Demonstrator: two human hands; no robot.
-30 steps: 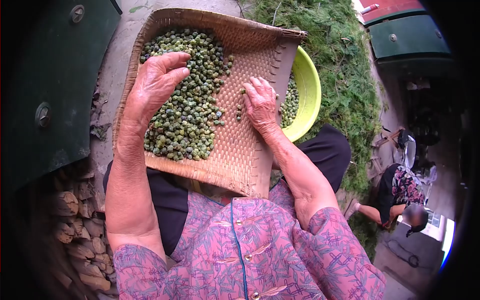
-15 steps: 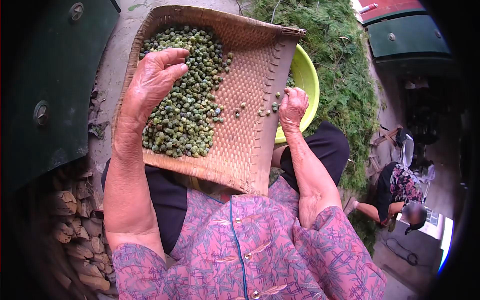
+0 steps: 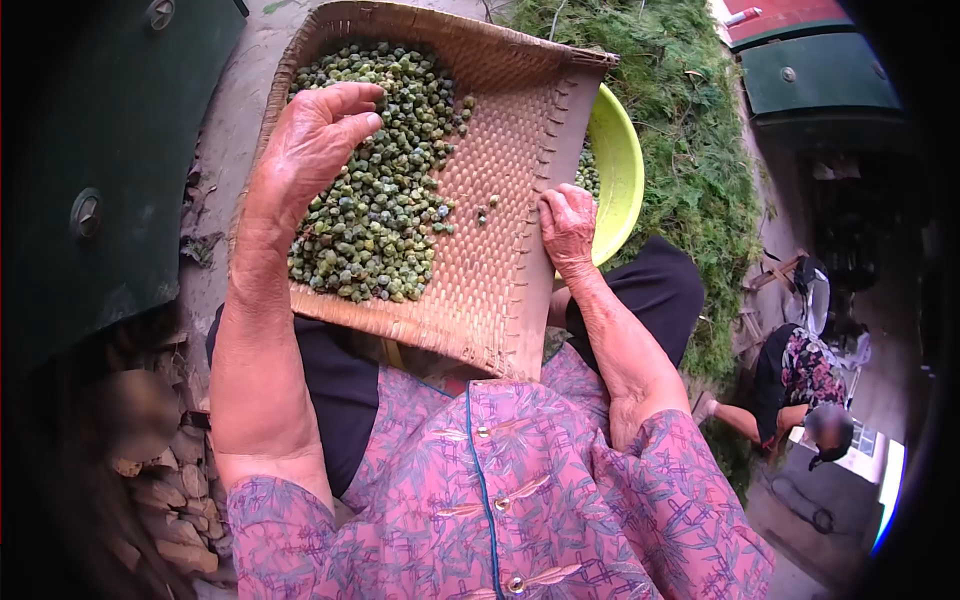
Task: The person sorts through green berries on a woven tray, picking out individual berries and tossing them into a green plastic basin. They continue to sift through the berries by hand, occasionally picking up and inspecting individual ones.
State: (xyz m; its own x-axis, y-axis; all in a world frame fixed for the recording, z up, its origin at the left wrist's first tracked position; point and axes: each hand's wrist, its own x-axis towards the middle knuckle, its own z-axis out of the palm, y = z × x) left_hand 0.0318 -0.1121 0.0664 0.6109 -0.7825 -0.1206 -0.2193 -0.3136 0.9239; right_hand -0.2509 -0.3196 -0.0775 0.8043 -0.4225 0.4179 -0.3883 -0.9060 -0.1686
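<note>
A woven winnowing basket point(image 3: 490, 150) lies tilted across my lap, a heap of small, round green cones or berries point(image 3: 375, 225) filling its left half. My left hand point(image 3: 310, 145) hovers over the heap's upper left, thumb and fingers apart with nothing visible between them. At the basket's flat right edge, my right hand point(image 3: 568, 228) rests with its fingers curled inward. Whatever those fingers may hold is hidden. Just beyond that edge sits a yellow-green basin point(image 3: 625, 170), partly under the basket, with more of the green pieces inside. A few loose pieces lie mid-basket.
Cut green branches point(image 3: 690, 170) are piled beyond the basin. Split firewood point(image 3: 185, 500) is stacked at lower left, below a dark green panel point(image 3: 110, 150). Another person point(image 3: 800, 385) bends down at far right.
My right hand has moved left and slightly down, from over the basin's rim onto the basket's edge. Loose pieces near that edge are gone from view. My left hand has barely shifted.
</note>
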